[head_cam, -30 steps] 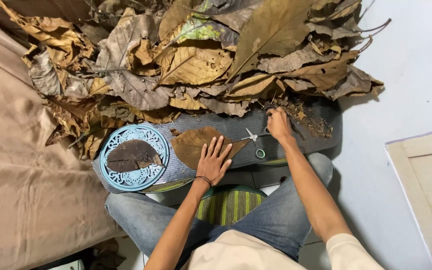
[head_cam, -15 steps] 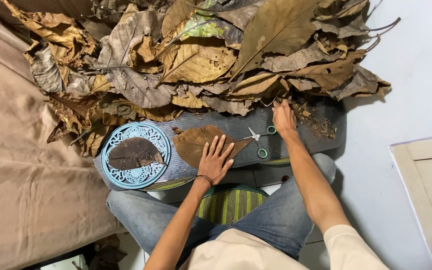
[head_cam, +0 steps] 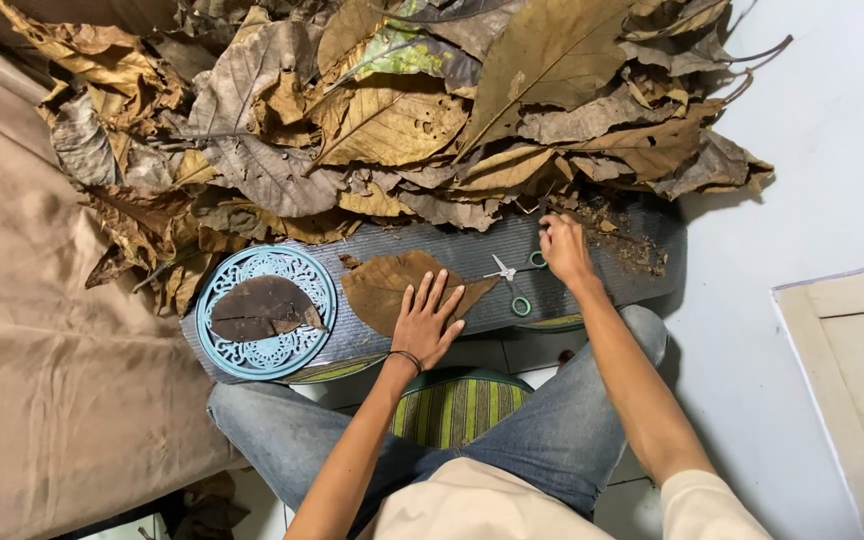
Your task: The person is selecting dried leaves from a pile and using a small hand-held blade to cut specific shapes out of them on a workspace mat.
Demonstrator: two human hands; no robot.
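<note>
Fingers spread, my left hand (head_cam: 428, 322) presses flat on the brown leaf (head_cam: 392, 288); my right hand (head_cam: 562, 250) grips the scissors (head_cam: 512, 280) handle loop.

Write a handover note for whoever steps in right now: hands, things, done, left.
Left hand: flat, fingers spread, pressing the brown leaf on the grey mat.
Right hand: at the green-handled scissors, fingers on one handle loop; grip unclear.
Done: one dark leaf lies on the blue round plate.
Left: the pressed leaf looks uncut; the dry leaf pile lies beyond the mat.
</note>
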